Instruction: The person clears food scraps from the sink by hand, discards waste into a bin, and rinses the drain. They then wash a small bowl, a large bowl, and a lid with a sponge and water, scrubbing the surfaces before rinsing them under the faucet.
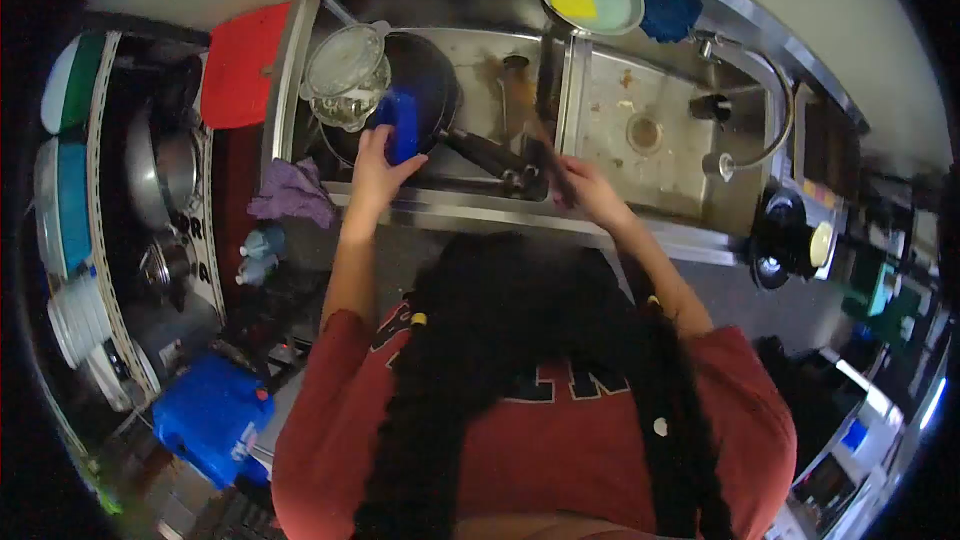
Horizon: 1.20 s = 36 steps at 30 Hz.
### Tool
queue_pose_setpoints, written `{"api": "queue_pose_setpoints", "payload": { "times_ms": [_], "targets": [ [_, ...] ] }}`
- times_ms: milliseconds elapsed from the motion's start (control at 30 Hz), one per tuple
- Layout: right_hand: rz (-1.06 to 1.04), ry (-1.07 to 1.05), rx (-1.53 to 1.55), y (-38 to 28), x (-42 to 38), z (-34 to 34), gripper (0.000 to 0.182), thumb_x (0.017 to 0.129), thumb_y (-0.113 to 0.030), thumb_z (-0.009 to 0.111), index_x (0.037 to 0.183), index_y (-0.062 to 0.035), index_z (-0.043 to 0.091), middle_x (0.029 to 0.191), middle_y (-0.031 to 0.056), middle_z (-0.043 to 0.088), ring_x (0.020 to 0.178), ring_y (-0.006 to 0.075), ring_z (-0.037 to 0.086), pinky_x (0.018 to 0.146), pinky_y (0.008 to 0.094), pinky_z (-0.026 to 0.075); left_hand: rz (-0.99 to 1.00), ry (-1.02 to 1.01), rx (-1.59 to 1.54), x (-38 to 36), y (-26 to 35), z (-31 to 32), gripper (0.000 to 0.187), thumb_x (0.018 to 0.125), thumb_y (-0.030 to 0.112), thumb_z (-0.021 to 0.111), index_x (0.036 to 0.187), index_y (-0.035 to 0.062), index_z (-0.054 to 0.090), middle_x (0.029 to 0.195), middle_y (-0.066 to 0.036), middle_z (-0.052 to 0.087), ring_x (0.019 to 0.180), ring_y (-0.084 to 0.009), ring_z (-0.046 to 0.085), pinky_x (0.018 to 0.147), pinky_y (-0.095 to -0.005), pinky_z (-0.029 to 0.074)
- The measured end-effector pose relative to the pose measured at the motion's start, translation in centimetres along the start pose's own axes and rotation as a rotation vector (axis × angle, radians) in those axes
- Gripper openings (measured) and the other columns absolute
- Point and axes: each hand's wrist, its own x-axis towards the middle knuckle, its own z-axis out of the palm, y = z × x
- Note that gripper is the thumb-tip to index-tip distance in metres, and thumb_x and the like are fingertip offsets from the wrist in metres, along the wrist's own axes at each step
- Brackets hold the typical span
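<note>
My left hand (378, 172) is closed on a blue blurred item (403, 128) above a large black pan (425, 70) in the left sink basin. What kind of item it is, I cannot tell. To the right, my right hand (590, 188) grips a long brown utensil (540, 140), smeared by motion, its far end rising over the basin. The pan's black handle (480, 152) points toward my right hand. Stacked glassware with a clear rim (345, 65) sits at the pan's left side.
A metal bowl with a yellow sponge (572, 0) stands on the back ledge beside a dark blue cloth (668, 10). The right basin (690, 185) has a curved faucet (785, 120). A purple cloth (292, 190) hangs at the front left edge. Shelves of cookware (165, 175) line the left.
</note>
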Motion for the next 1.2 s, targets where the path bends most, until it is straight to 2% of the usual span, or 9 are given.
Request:
{"api": "queue_pose_setpoints", "payload": {
  "times_ms": [67, 133, 167, 367, 433, 533, 833, 1033, 1200],
  "targets": [
    [0.145, -0.061, 0.1, -1.9, 4.5, 4.7, 0.028, 0.098, -0.025, 0.046, 0.104, -0.0042, 0.063, 0.078, 0.0026, 0.061, 0.066, 0.0124, 0.057, 0.058, 0.0279, 0.046, -0.062, -0.023, -0.002, -0.3, -1.2, -0.5, 0.061, 0.068, 0.028, 0.083, 0.115, 0.0005, 0.056, 0.102, -0.016, 0.052, 0.093, -0.032, 0.056, 0.081, -0.0398, 0.046],
    [0.005, -0.119, -0.302, -3.7, 8.4, 9.0, 0.03, 0.098, -0.03, 0.047, 0.094, -0.0052, 0.064, 0.075, 0.0044, 0.062, 0.066, 0.0156, 0.061, 0.055, 0.0321, 0.046, -0.006, -0.019, 0.0, -0.6, -2.3, -0.3, 0.06, 0.069, 0.029, 0.082, 0.115, 0.0006, 0.056, 0.105, -0.017, 0.052, 0.095, -0.0321, 0.056, 0.083, -0.0396, 0.046],
    [0.172, -0.14, 0.284, -2.1, 11.0, 10.7, 0.031, 0.097, -0.031, 0.048, 0.094, -0.0047, 0.064, 0.072, 0.0054, 0.063, 0.066, 0.0177, 0.063, 0.057, 0.0346, 0.048, 0.024, 0.022, 0.001, -0.5, -2.6, 0.0, 0.06, 0.071, 0.031, 0.081, 0.116, 0.0006, 0.055, 0.107, -0.017, 0.051, 0.097, -0.0322, 0.055, 0.085, -0.0395, 0.045],
    [0.078, -0.166, -0.222, -0.6, 20.1, 15.8, 0.031, 0.097, -0.026, 0.047, 0.096, -0.0028, 0.068, 0.079, 0.013, 0.069, 0.076, 0.0213, 0.069, 0.064, 0.0373, 0.055, 0.027, 0.056, 0.04, 0.8, -3.3, 0.8, 0.058, 0.077, 0.034, 0.077, 0.12, 0.0025, 0.055, 0.112, -0.018, 0.052, 0.106, -0.0352, 0.053, 0.092, -0.0414, 0.043],
    [-0.168, 0.019, -0.962, -1.0, 20.5, 16.5, 0.028, 0.094, -0.025, 0.053, 0.102, -0.0024, 0.068, 0.081, 0.0178, 0.069, 0.078, 0.0304, 0.069, 0.07, 0.0444, 0.055, 0.017, 0.076, 0.039, 1.4, -3.9, 1.2, 0.057, 0.08, 0.036, 0.075, 0.122, 0.0031, 0.055, 0.113, -0.018, 0.052, 0.107, -0.0363, 0.053, 0.093, -0.0417, 0.042],
    [-0.209, 0.327, -0.628, -1.9, 17.1, 16.5, 0.031, 0.088, -0.027, 0.06, 0.105, -0.0012, 0.067, 0.096, 0.0201, 0.066, 0.09, 0.0372, 0.065, 0.083, 0.0485, 0.051, 0.146, 0.121, 0.105, 2.1, -5.1, 2.5, 0.057, 0.086, 0.041, 0.067, 0.127, 0.0046, 0.052, 0.119, -0.022, 0.05, 0.11, -0.0396, 0.051, 0.095, -0.0439, 0.041],
    [-0.581, 0.583, -0.498, 3.3, 7.5, 2.5, 0.021, 0.083, -0.02, 0.054, 0.089, -0.003, 0.064, 0.092, 0.0179, 0.06, 0.088, 0.0392, 0.058, 0.078, 0.0454, 0.048, 0.109, 0.224, 0.191, 3.1, -2.9, 4.6, 0.052, 0.082, 0.028, 0.074, 0.123, 0.0016, 0.056, 0.122, -0.022, 0.051, 0.112, -0.0395, 0.051, 0.098, -0.0454, 0.04],
    [-0.129, 0.938, -0.418, 10.9, -1.8, -10.2, 0.024, 0.086, -0.019, 0.047, 0.089, -0.0031, 0.066, 0.088, 0.0222, 0.064, 0.087, 0.04, 0.062, 0.078, 0.0473, 0.05, 0.13, 0.276, 0.32, 4.1, -1.5, 6.1, 0.049, 0.088, 0.031, 0.067, 0.121, -0.0038, 0.054, 0.115, -0.026, 0.054, 0.11, -0.0421, 0.05, 0.095, -0.0473, 0.039],
    [0.152, 0.872, -0.192, 18.4, -3.1, -22.8, 0.029, 0.087, -0.025, 0.052, 0.098, -0.0025, 0.066, 0.09, 0.0209, 0.068, 0.086, 0.0378, 0.064, 0.078, 0.0437, 0.05, 0.189, 0.456, 0.366, 4.9, 8.9, 9.8, 0.045, 0.089, 0.022, 0.064, 0.124, -0.0041, 0.051, 0.12, -0.024, 0.053, 0.112, -0.0412, 0.05, 0.098, -0.0471, 0.038]
  ]
}}
